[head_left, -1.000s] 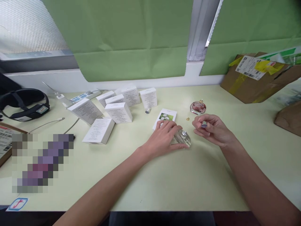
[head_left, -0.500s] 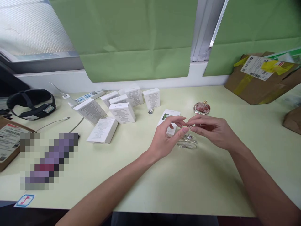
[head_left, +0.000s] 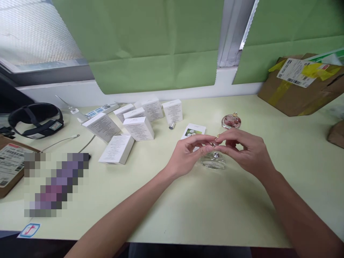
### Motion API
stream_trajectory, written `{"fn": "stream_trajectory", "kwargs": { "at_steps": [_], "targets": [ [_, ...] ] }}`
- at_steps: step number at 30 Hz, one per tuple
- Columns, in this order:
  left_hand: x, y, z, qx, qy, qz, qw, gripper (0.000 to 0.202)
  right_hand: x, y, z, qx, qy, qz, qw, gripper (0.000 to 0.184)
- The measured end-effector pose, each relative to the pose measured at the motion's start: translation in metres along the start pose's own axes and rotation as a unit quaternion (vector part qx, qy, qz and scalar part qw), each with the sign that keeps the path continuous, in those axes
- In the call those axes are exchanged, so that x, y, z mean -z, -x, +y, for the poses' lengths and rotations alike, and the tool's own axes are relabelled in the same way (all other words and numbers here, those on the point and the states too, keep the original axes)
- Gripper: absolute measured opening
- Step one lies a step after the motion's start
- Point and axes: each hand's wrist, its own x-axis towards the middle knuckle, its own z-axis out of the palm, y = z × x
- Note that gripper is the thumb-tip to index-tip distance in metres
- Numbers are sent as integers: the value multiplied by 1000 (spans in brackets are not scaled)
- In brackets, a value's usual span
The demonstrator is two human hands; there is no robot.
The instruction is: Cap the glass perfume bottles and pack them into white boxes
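Observation:
My left hand (head_left: 185,156) and my right hand (head_left: 245,150) meet over the middle of the table. Between their fingertips they pinch a small silvery piece (head_left: 214,144), mostly covered by the fingers, so its exact kind does not show. Just below it stands a clear glass perfume bottle (head_left: 213,165) with a silvery nozzle neck. Behind my left hand lies a white box (head_left: 192,131) with a flower picture, its lower part hidden. A round perfume bottle or ornament with a red floral pattern (head_left: 231,121) sits beyond my right hand.
Several white printed boxes (head_left: 138,129) stand at the left back, with a small silver cylinder (head_left: 172,125) nearby. Farther left are a power strip (head_left: 100,110), cables, a black headset (head_left: 37,120) and a blurred purple object (head_left: 60,184). A cardboard box (head_left: 298,89) occupies the right back.
My left fingers, more spread before, have closed in on the small silvery piece together with my right fingers. The bottle and boxes stay where they were.

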Motion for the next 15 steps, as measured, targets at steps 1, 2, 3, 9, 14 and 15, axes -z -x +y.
{"fn": "stream_trajectory", "kwargs": {
  "at_steps": [1,2,3,9,14,15],
  "targets": [
    [1,0,1,12,15,-7,1000,23,0,0,0,-6,-14,1,1000,9],
    [1,0,1,21,25,-13,999,23,0,1,0,-11,-31,1,999,11],
    [2,0,2,30,30,-19,999,22,0,1,0,-17,-49,2,999,13],
    [3,1,2,57,42,-41,997,21,-1,2,6,-43,-110,-4,993,23],
    [6,0,-1,57,87,-51,993,24,2,1,5,-47,-128,-8,991,24],
    [7,0,-2,56,93,-53,993,24,2,1,4,-38,-126,-8,991,23]
  ]
}}
